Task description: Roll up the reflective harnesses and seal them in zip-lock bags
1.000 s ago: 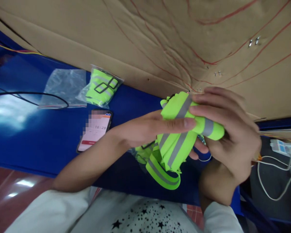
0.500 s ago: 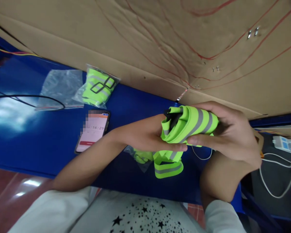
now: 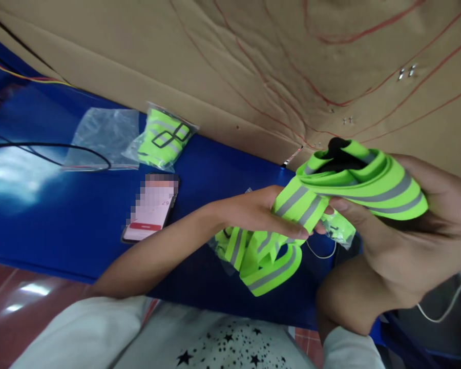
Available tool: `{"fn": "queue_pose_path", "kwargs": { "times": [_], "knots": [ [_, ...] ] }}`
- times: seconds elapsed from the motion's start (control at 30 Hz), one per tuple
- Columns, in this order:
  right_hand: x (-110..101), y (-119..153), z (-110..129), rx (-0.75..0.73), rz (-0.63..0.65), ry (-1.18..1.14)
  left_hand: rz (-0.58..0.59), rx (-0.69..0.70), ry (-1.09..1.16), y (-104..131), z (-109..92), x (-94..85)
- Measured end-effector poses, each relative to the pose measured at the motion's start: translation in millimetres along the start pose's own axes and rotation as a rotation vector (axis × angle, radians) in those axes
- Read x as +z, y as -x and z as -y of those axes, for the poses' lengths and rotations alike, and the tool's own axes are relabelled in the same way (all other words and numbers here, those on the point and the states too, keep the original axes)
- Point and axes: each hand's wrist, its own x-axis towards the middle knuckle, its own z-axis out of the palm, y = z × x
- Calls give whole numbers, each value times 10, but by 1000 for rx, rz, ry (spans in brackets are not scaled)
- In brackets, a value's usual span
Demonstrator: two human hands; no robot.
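A neon yellow-green reflective strap [image 3: 384,184] with grey stripes is wound into a loose roll, with dark material showing in its open end. My right hand [image 3: 403,246] wraps round this roll from the right, thumb at its lower edge. My left hand [image 3: 269,212] is closed on the flat length of strap that runs down from the roll. Below that hand, looped neon strap [image 3: 272,271] hangs over or lies on the blue table; which one I cannot tell. Near my right thumb is a neon piece in clear plastic [image 3: 338,228], partly hidden.
On the blue table [image 3: 34,215] lie a phone [image 3: 151,207], a clear plastic bag [image 3: 103,136] and a bagged neon item [image 3: 163,138] with black buckles. A black cable [image 3: 54,146] crosses the left side. Behind stands a brown panel [image 3: 138,56] with red wires.
My right hand has moved right and up with the roll, away from my left hand. A length of strap now stretches between them, and more of the looped strap shows below.
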Motion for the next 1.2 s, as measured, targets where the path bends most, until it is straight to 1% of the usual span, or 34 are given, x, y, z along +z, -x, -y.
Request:
{"fn": "queue_pose_path", "kwargs": {
  "times": [0.03,0.07,0.1,0.17,0.2,0.27,0.33,0.4,0.43,0.47,0.5,0.6,0.63,0.67,0.73,0.77,0.8,0.83,0.9,0.97,1.07,1.13,1.2],
  "knots": [
    [32,1,-6,-21,-37,39,-16,3,20,3,-11,2],
    [64,-1,-26,-80,-66,88,-28,8,46,13,-32,4],
    [94,-7,-60,-166,-51,137,-42,17,73,31,-60,7],
    [149,-33,-159,-346,44,196,-62,29,119,79,-116,7],
    [174,-52,-213,-400,75,218,-74,35,132,102,-137,4],
    [215,-99,-298,-424,152,251,-150,57,149,136,-153,-12],
    [233,-143,-335,-428,284,246,-264,80,184,145,-145,-41],
    [217,-176,-334,-431,446,204,-370,115,174,137,-140,-80],
    [198,-187,-331,-425,514,171,-395,131,138,131,-144,-99],
    [176,-196,-332,-402,555,127,-400,142,86,127,-153,-116],
    [154,-202,-342,-370,541,61,-393,146,30,125,-165,-128],
    [115,-226,-432,-233,318,-202,-308,104,-66,130,-189,-123],
    [114,-236,-473,-178,289,-250,-275,90,-70,131,-185,-109],
    [119,-246,-509,-127,317,-263,-241,82,-64,128,-174,-91],
    [137,-262,-553,-23,468,-207,-196,90,-48,113,-137,-55],
    [148,-266,-556,27,520,-172,-187,96,-38,100,-115,-41],
    [156,-266,-545,66,534,-151,-182,98,-26,85,-92,-33],
    [160,-263,-524,88,522,-139,-180,99,-6,70,-71,-31],
    [154,-248,-463,84,450,-130,-180,99,69,44,-34,-39],
    [129,-226,-397,39,387,-123,-190,110,186,29,-1,-56],
    [84,-190,-323,4,323,-120,-210,106,323,28,44,-72],
    [70,-166,-303,21,238,-144,-152,53,325,31,68,-61],
    [74,-144,-304,39,117,-155,-43,-16,307,27,79,-27]
  ]
}}
